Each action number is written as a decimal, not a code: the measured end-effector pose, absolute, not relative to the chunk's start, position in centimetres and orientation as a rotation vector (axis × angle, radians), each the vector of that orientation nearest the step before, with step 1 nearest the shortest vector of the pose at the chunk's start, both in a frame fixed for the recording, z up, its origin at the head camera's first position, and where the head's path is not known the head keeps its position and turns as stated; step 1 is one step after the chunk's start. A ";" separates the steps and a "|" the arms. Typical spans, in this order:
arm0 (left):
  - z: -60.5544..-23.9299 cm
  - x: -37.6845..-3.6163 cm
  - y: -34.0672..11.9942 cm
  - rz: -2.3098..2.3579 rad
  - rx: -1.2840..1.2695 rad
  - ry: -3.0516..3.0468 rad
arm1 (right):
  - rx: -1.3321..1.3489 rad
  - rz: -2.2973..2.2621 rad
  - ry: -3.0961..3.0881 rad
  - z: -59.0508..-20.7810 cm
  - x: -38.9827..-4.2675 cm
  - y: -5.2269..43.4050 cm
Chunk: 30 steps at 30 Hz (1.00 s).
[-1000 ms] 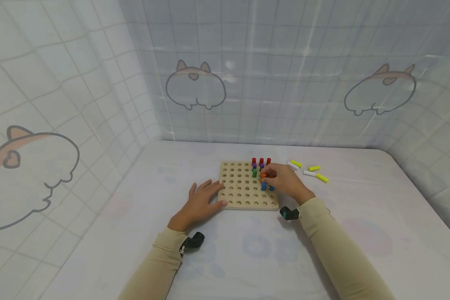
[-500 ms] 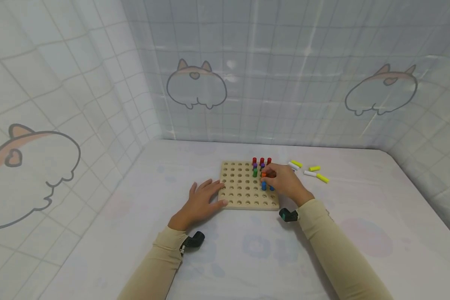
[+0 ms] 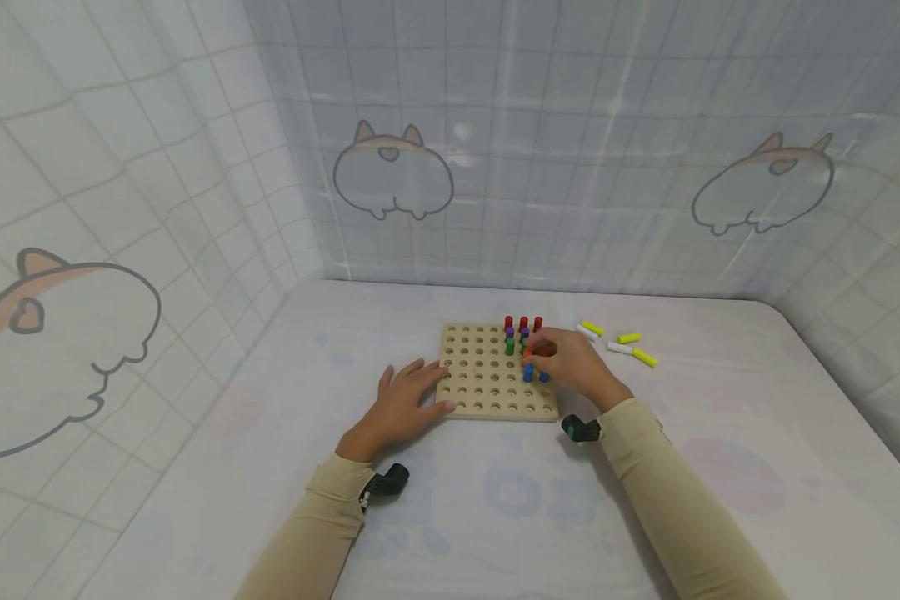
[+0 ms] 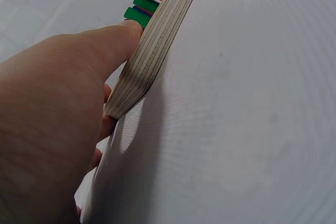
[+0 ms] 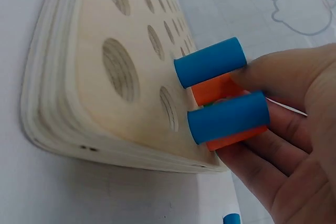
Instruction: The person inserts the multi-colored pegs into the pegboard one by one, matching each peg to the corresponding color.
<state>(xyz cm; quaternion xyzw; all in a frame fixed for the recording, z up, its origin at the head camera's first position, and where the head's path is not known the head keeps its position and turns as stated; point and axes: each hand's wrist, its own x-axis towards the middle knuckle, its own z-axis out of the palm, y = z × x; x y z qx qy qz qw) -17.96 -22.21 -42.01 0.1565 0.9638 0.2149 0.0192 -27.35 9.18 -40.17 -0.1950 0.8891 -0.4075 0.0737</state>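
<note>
Worktop [image 3: 720,467]: covered by a pale printed cloth, with gridded sheeting hung behind and to both sides.
Pegboard [image 3: 480,383]: a square wooden board with rows of round holes, laid flat near the middle of the worktop; pegs are stood only in its far right part.
Left hand [image 3: 403,407]: laid flat with fingers spread and relaxed, nothing gripped; the fingertips are pressed against the board's left edge.
Right hand [image 3: 573,365]: placed over the board's right side, its fingers curled and clamped on an orange peg.
Orange peg [image 5: 218,88]: pinched between thumb and fingers, standing in the board just behind the blue pegs; whether it is fully seated cannot be told.
Blue pegs [image 5: 210,62]: two, stood in adjacent holes near the board's right front.
Red pegs [image 3: 522,322]: three stood in the far row.
Yellow pegs [image 3: 643,357]: laid loose on the cloth beyond the board's right corner, mixed with white ones.
</note>
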 end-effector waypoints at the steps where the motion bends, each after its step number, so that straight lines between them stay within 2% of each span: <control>1: -42.0 -18.0 -22.2 0.667 0.485 2.992 | -0.570 -1.241 2.665 -40.2 -27.4 9.3; 18: -42.1 -18.2 -22.0 0.690 0.502 3.004 | -0.483 -1.908 2.470 -40.5 -28.3 12.8; 30: -42.1 -18.2 -22.2 0.716 0.510 2.996 | -0.248 -1.802 2.624 -42.1 -28.6 16.8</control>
